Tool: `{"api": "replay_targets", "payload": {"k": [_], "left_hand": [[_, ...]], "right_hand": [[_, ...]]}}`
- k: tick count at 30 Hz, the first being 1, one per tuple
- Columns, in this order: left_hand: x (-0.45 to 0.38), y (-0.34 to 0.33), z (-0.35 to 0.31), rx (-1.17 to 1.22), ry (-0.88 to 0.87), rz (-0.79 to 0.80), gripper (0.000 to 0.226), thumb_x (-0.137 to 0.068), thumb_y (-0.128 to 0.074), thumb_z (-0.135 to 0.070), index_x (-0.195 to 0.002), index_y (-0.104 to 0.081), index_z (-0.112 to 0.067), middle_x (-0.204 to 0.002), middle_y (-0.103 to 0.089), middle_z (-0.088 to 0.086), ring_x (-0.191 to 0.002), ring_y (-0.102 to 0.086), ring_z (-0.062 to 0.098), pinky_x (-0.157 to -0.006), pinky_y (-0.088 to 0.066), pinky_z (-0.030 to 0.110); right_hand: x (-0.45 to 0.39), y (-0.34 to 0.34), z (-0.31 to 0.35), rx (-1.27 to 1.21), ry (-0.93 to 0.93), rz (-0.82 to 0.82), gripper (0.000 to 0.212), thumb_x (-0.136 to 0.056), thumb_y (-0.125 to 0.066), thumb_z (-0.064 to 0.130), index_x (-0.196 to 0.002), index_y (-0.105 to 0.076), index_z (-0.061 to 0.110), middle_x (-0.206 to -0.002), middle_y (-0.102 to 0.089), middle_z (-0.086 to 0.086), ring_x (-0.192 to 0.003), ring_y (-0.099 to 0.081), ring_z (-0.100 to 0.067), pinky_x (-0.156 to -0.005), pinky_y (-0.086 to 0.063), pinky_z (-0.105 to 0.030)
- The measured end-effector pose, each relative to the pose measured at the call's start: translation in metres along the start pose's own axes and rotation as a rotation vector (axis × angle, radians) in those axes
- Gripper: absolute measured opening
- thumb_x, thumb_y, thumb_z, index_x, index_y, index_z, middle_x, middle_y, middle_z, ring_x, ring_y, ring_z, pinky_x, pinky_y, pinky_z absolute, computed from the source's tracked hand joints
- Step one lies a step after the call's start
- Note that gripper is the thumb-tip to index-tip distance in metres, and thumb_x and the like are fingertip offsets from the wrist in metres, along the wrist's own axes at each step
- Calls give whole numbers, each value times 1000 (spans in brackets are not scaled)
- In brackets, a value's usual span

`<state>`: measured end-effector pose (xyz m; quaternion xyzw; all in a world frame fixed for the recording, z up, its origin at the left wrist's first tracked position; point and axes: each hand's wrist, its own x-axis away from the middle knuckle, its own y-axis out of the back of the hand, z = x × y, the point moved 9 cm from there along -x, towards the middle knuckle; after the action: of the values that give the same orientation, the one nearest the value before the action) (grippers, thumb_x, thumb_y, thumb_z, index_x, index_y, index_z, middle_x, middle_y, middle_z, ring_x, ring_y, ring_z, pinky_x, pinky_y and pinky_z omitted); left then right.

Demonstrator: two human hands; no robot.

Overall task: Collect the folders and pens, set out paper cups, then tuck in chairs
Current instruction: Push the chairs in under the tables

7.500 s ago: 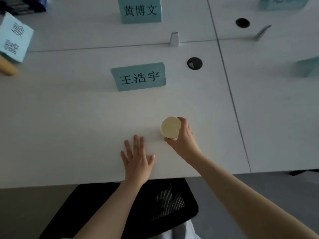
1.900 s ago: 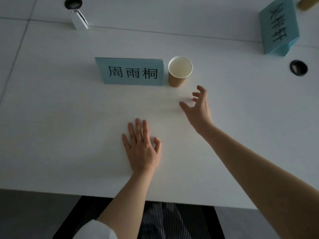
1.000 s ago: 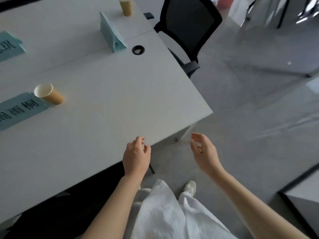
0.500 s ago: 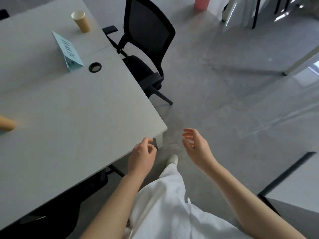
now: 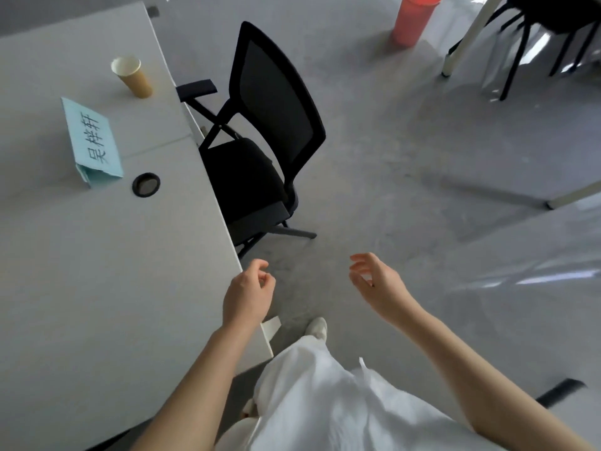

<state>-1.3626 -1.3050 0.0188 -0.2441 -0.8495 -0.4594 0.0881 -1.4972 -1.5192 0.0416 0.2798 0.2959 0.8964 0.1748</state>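
Note:
A black mesh-backed office chair (image 5: 260,138) stands at the end of the white table (image 5: 97,255), its seat partly under the edge and its back turned away from the table. A brown paper cup (image 5: 131,76) stands upright near that end, beside a light blue name card (image 5: 94,141). My left hand (image 5: 248,292) hangs over the table's corner with fingers loosely curled, holding nothing. My right hand (image 5: 377,284) floats over the floor, fingers relaxed and empty. Both hands are well short of the chair.
A black cable grommet (image 5: 146,184) sits in the table by the card. An orange-red bin (image 5: 413,17) stands on the grey floor far ahead. Another table's leg (image 5: 455,50) and a black chair (image 5: 549,34) are at top right. My white clothing fills the bottom.
I have turned and stepped right along the table since the cup was set by a name card. The end chair now lies ahead and closer. Both hands left the tabletop, empty.

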Motion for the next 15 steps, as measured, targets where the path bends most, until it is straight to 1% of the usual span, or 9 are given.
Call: {"api": "replay_targets", "payload": {"k": [3, 6, 8, 10, 13, 15], "left_hand": [[-42, 9, -38, 9, -11, -44, 28, -93, -53, -21, -121, -59, -17, -94, -67, -4, -90, -62, 24, -77, -49, 33], [-81, 18, -68, 18, -22, -106, 29, -95, -52, -22, -123, -58, -17, -98, -68, -2, -87, -60, 19, -73, -49, 32], [-105, 19, -82, 29, 19, -152, 29, -96, -52, -22, -124, -58, -16, -102, -68, 0, -84, -57, 15, -71, -45, 29], [-123, 16, -93, 40, 57, -192, 30, -97, -51, -23, -125, -58, -16, -99, -67, -1, -82, -55, 13, -70, -44, 28], [-140, 4, -105, 75, 135, -218, 30, -98, -50, -24, -126, -57, -15, -95, -66, -2, -81, -57, 12, -67, -46, 25], [-154, -9, -121, 127, 218, -259, 31, -98, -49, -25, -126, -57, -15, -98, -69, 0, -81, -60, 14, -69, -51, 29]], "right_hand": [[-43, 29, 7, -29, 7, -23, 29, -92, -56, 11, -120, -56, 7, -105, -68, -6, -103, -63, -21, -94, -48, -34], [-85, 49, 19, -37, 59, 8, 28, -92, -55, 11, -120, -56, 7, -102, -67, -2, -102, -64, -20, -94, -49, -34], [-119, 62, 26, -40, 108, 48, 27, -93, -55, 12, -119, -56, 9, -100, -66, 1, -102, -64, -18, -95, -50, -36], [-151, 76, 34, -29, 171, 87, 26, -93, -54, 13, -119, -56, 11, -99, -66, 3, -101, -64, -16, -94, -50, -37], [-196, 96, 48, -8, 265, 145, 27, -92, -55, 14, -120, -55, 11, -100, -67, 2, -102, -63, -17, -93, -50, -37], [-233, 112, 54, 44, 325, 207, 29, -92, -55, 16, -121, -54, 12, -105, -66, 1, -104, -62, -19, -93, -49, -36]]}}
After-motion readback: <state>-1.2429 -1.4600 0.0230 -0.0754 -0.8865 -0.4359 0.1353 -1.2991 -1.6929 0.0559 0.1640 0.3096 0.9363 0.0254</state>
